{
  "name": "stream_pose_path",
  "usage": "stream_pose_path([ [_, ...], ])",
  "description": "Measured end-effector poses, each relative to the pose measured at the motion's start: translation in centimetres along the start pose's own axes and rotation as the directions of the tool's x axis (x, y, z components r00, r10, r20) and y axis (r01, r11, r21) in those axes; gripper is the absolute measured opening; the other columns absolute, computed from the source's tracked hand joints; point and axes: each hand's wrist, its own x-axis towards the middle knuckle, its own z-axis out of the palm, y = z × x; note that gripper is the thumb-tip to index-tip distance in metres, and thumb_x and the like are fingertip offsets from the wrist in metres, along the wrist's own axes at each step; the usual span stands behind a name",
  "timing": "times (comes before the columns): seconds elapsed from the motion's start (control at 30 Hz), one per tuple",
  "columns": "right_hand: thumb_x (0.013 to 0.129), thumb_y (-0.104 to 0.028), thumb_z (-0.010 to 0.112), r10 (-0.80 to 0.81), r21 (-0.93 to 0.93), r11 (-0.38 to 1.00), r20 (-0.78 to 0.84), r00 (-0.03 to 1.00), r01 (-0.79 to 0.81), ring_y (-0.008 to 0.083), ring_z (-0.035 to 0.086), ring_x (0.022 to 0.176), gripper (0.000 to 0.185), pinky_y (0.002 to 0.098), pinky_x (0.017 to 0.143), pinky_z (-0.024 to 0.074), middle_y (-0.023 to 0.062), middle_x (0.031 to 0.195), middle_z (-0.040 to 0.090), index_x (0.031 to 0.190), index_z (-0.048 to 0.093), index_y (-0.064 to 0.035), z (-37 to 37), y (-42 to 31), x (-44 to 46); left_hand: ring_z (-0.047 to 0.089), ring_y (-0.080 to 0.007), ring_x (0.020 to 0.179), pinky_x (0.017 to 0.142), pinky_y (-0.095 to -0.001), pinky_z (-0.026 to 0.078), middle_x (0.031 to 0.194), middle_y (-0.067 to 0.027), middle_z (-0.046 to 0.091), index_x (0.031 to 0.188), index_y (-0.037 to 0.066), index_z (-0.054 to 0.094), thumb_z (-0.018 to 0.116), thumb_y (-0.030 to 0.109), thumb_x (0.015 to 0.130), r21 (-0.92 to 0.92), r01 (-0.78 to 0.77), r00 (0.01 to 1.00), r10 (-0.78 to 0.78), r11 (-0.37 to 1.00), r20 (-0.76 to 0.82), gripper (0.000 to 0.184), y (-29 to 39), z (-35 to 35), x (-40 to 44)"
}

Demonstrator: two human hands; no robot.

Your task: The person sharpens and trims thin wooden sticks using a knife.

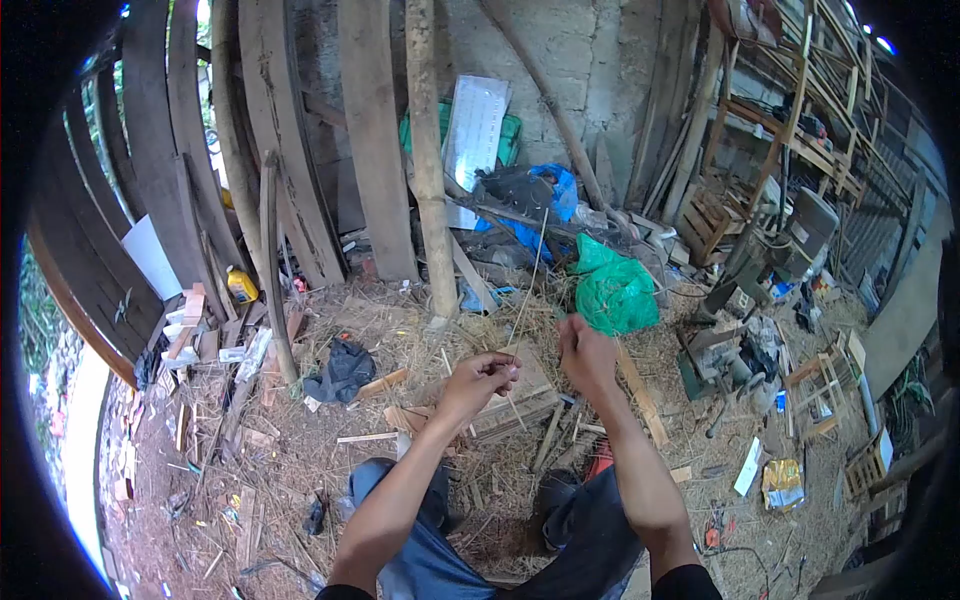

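Observation:
My left hand [482, 382] is closed in a pinch in the middle of the view, around a thin pale strip [528, 285] that rises up and to the right from the fingers. A short lower end of it shows below the hand. To the right and a little higher, my right hand [587, 352] is closed, with its knuckles towards the camera. Whatever its fingers hold, if anything, is hidden. The hands are apart. Beneath them, between my knees, a wooden board [515, 400] lies on the straw-covered ground.
A green plastic bag [615, 295] lies just beyond my right hand. A bamboo post [430, 160] stands ahead. A black bag [342, 370] lies to the left, and a metal vise [725, 350] stands at the right. Wood scraps and shavings litter the ground.

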Motion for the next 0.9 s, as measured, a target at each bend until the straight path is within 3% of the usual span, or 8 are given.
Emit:
stream_pose_path([
  [0.1,0.079,-0.015,0.058,-0.180,-0.109,0.974,0.150,0.972,0.198,0.0354,0.062,0.063,0.019,0.0463,0.058,0.0480,0.0132,0.067,0.063,0.098,0.060,-0.0115,1.2,-0.5,-1.2,0.057,-0.0106,0.070,0.063,-0.0247,0.046,0.083,-0.0053,0.062,0.101,-0.001,0.063,0.064,0.012,0.087,-0.045,-0.025,0.998,0.022,0.999,-0.053,0.020,0.0,-0.3,-0.1],
  [0.13,0.074,-0.016,0.061,-0.212,0.003,0.976,0.192,0.958,0.216,0.0336,0.063,0.062,0.017,0.0445,0.059,0.0501,0.0129,0.066,0.064,0.091,0.064,-0.0110,1.0,-0.9,-1.4,0.057,-0.0104,0.069,0.062,-0.0249,0.046,0.082,-0.0053,0.062,0.100,-0.001,0.063,0.063,0.013,0.087,-0.053,-0.028,0.998,0.025,0.998,-0.056,0.019,0.1,-0.2,-0.1],
  [0.23,0.072,-0.019,0.062,-0.163,-0.099,0.975,0.280,0.946,0.197,0.0323,0.063,0.060,0.011,0.0430,0.059,0.0511,0.0126,0.064,0.063,0.079,0.067,-0.0115,0.1,-2.7,-1.2,0.056,-0.0101,0.068,0.062,-0.0248,0.046,0.082,-0.0048,0.062,0.101,-0.001,0.063,0.063,0.013,0.088,-0.031,-0.019,0.999,0.018,0.999,-0.033,0.020,-0.1,-0.2,-0.1],
  [0.47,0.072,-0.021,0.060,-0.214,-0.199,0.948,0.184,0.959,0.250,0.0308,0.063,0.057,0.011,0.0424,0.056,0.0506,0.0119,0.060,0.062,0.071,0.069,-0.0139,1.2,-2.2,-1.6,0.053,-0.0086,0.070,0.063,-0.0250,0.044,0.080,-0.0009,0.059,0.102,0.000,0.061,0.061,0.016,0.090,0.011,-0.039,0.995,0.038,0.999,0.095,0.021,0.9,1.1,-1.1],
  [0.57,0.066,-0.018,0.065,-0.176,-0.250,0.947,0.126,0.976,0.203,0.0298,0.061,0.054,0.006,0.0414,0.054,0.0499,0.0106,0.059,0.062,0.069,0.067,-0.0134,1.4,-1.8,-1.7,0.053,-0.0113,0.068,0.064,-0.0258,0.044,0.075,-0.0023,0.056,0.100,0.000,0.061,0.063,0.016,0.088,-0.054,0.015,0.996,-0.010,0.998,0.091,0.020,0.0,1.2,-0.9],
  [0.67,0.072,-0.021,0.060,-0.078,-0.293,0.951,0.087,0.993,0.101,0.0309,0.064,0.060,0.010,0.0446,0.056,0.0505,0.0120,0.062,0.063,0.073,0.069,-0.0168,0.7,-1.2,-1.2,0.052,-0.0112,0.068,0.063,-0.0259,0.044,0.075,-0.0030,0.056,0.098,0.000,0.060,0.061,0.014,0.089,-0.117,0.051,0.988,-0.033,0.992,0.148,0.016,-0.1,1.4,-0.8],
  [0.73,0.073,-0.022,0.061,0.038,-0.308,0.949,-0.081,0.996,-0.062,0.0313,0.064,0.059,0.010,0.0449,0.055,0.0507,0.0120,0.062,0.063,0.073,0.069,-0.0170,-0.2,-0.6,-0.5,0.053,-0.0115,0.070,0.063,-0.0267,0.045,0.075,-0.0031,0.056,0.096,0.000,0.058,0.060,0.013,0.089,-0.151,0.048,0.982,-0.019,0.987,0.190,0.015,0.6,2.0,-1.6],
  [0.9,0.073,-0.020,0.060,-0.073,-0.258,0.963,0.051,0.996,0.083,0.0312,0.063,0.054,0.010,0.0432,0.053,0.0506,0.0119,0.059,0.062,0.075,0.070,-0.0175,-0.3,-1.3,-2.5,0.054,-0.0121,0.070,0.062,-0.0265,0.046,0.077,-0.0035,0.055,0.097,-0.001,0.057,0.061,0.013,0.088,-0.179,0.071,0.976,-0.032,0.981,0.215,0.017,0.7,2.8,-1.9],
])
